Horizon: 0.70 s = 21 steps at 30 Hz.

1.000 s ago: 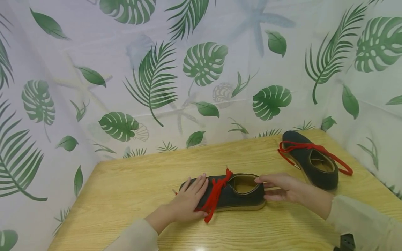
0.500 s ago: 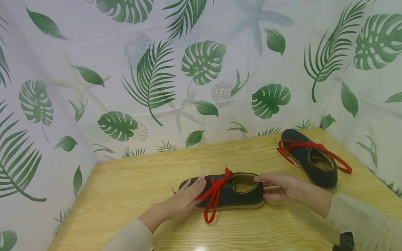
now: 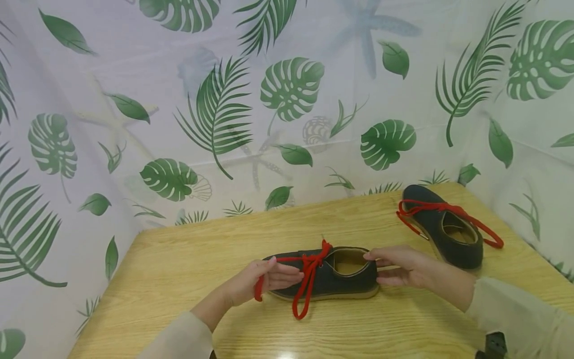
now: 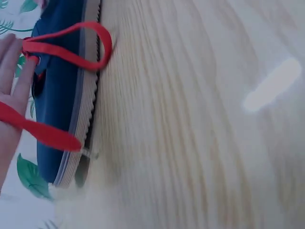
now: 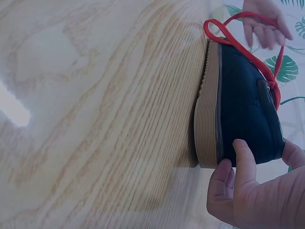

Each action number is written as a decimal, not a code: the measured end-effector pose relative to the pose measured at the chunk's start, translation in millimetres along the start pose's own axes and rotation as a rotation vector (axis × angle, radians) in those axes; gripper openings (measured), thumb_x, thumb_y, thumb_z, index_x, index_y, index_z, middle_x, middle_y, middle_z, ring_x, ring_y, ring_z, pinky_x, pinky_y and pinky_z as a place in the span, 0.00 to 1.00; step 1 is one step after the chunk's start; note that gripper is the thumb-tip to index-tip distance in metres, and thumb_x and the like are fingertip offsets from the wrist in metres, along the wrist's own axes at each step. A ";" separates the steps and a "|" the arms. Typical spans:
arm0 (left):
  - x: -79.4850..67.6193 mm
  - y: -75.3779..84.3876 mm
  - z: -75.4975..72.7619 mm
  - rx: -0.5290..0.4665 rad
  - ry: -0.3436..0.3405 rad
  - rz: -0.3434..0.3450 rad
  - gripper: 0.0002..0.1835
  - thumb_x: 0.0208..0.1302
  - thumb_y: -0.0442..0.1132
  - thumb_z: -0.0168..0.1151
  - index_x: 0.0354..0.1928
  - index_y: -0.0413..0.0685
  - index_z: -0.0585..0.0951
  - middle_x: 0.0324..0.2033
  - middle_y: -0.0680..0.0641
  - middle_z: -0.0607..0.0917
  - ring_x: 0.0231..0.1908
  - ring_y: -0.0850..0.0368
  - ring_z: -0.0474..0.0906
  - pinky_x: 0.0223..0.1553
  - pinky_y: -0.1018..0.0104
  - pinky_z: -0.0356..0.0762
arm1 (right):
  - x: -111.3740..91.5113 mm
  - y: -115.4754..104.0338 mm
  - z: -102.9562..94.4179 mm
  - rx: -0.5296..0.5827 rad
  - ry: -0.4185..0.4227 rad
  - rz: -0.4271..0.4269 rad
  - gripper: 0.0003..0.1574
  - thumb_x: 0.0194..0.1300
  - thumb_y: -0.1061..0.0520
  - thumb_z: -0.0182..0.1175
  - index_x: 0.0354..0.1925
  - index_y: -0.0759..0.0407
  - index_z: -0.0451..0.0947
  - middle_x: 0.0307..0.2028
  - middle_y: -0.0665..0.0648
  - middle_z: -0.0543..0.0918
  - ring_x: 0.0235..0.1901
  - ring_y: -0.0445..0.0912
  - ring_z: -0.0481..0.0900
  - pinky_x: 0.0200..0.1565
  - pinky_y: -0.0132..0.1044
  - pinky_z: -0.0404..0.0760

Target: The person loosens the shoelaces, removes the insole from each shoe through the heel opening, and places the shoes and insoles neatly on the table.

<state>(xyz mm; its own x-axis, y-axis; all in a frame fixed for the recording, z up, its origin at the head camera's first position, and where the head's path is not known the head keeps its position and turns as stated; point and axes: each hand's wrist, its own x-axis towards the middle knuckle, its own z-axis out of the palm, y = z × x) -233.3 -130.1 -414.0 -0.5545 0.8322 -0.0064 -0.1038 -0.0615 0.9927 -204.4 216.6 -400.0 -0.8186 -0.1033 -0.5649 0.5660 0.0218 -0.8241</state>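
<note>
Low mid-frame, the navy shoe's heel (image 3: 364, 281) is pinched by the right hand (image 3: 405, 268). Red lace (image 3: 300, 304) is carried by the straight-fingered left hand (image 3: 255, 282).

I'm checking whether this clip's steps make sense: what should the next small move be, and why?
Probably the left hand should curl its fingers around the red lace. The lace lies across that hand, but the fingers are straight, so it seems loosely held. Meanwhile the right hand grips the dark shoe at its heel end.
</note>
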 end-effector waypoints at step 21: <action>26.8 10.6 26.9 -1.130 0.692 0.369 0.31 0.76 0.53 0.25 0.74 0.45 0.48 0.72 0.46 0.54 0.71 0.55 0.52 0.70 0.64 0.52 | 0.1 1.1 -1.9 -0.019 -0.002 -0.013 0.10 0.59 0.54 0.64 0.40 0.55 0.83 0.47 0.59 0.74 0.36 0.46 0.80 0.37 0.35 0.84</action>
<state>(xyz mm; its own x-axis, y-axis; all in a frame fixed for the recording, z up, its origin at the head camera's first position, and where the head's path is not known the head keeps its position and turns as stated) -227.1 -93.6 -400.5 -0.9560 0.2489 -0.1550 -0.2866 -0.9049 0.3145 -204.0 218.5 -401.1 -0.8260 -0.1060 -0.5537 0.5529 0.0389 -0.8323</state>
